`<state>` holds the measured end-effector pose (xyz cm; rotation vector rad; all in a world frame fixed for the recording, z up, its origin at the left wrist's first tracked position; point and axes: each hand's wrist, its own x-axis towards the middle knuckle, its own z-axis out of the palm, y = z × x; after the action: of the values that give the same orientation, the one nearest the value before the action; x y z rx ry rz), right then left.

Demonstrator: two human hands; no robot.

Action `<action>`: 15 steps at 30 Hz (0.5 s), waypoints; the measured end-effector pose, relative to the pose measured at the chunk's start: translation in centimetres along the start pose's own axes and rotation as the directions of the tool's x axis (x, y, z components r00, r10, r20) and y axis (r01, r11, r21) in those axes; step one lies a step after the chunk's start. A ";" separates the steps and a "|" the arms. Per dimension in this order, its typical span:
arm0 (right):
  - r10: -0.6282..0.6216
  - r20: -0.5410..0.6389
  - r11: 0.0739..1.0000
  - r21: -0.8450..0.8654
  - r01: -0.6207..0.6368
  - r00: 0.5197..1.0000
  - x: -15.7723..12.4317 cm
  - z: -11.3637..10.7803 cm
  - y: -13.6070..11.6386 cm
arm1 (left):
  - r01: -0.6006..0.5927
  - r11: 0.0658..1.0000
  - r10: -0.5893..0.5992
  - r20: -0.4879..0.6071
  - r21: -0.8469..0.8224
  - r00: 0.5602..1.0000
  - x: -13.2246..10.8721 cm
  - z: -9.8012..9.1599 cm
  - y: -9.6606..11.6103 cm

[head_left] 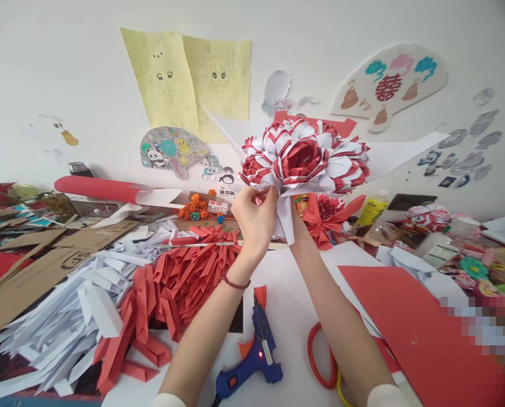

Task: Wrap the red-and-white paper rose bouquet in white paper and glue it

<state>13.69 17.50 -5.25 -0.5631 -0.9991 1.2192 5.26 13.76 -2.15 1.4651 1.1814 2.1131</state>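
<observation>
A bouquet of folded red and white paper flowers (303, 152) is held up in front of the wall. My left hand (256, 215) pinches at its lower left edge, thumb and forefinger pressed together. From the bouquet's underside a white paper strip (284, 217) hangs down. My right hand (298, 223) is up behind that strip, under the flowers; its fingers are hidden, so their grip does not show. Below my forearms a blue hot glue gun (252, 353) lies on white paper, its red light on. Orange-handled scissors (320, 359) lie partly under my right forearm.
Piles of folded white paper strips (78, 305) and red paper strips (188, 277) spread at left, beside cardboard (57, 265). A red sheet (422, 333) lies at right. Behind are a red paper roll (95, 188), a yellow bottle (371, 209) and a wall with drawings (218, 85).
</observation>
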 end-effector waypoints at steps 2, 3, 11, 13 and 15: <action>0.010 0.001 1.000 0.010 -0.010 1.000 0.1 0.0 0.5 | -0.010 1.000 0.009 -0.016 -0.014 1.000 0.1 -0.1 -0.2; 0.016 0.007 1.000 0.011 -0.016 1.000 0.2 0.1 0.6 | -0.018 1.000 0.018 -0.013 -0.024 1.000 0.2 -0.1 -0.3; 0.032 -0.032 0.992 -0.120 -0.036 0.999 0.3 0.6 -1.2 | -0.151 0.989 0.150 0.083 0.001 0.985 -0.2 0.1 0.4; 0.034 -0.013 0.993 -0.117 -0.035 0.999 0.4 0.4 -1.4 | -0.186 0.982 0.183 0.105 0.026 0.978 -0.3 0.3 0.5; 0.033 -0.015 0.992 -0.121 -0.035 0.999 0.3 0.2 -1.5 | -0.206 0.976 0.199 0.103 0.064 0.975 -0.4 0.3 0.4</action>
<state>14.28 17.38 -3.88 -0.6845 -1.0610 1.1886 5.78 13.45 -2.04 1.7680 1.1285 2.1191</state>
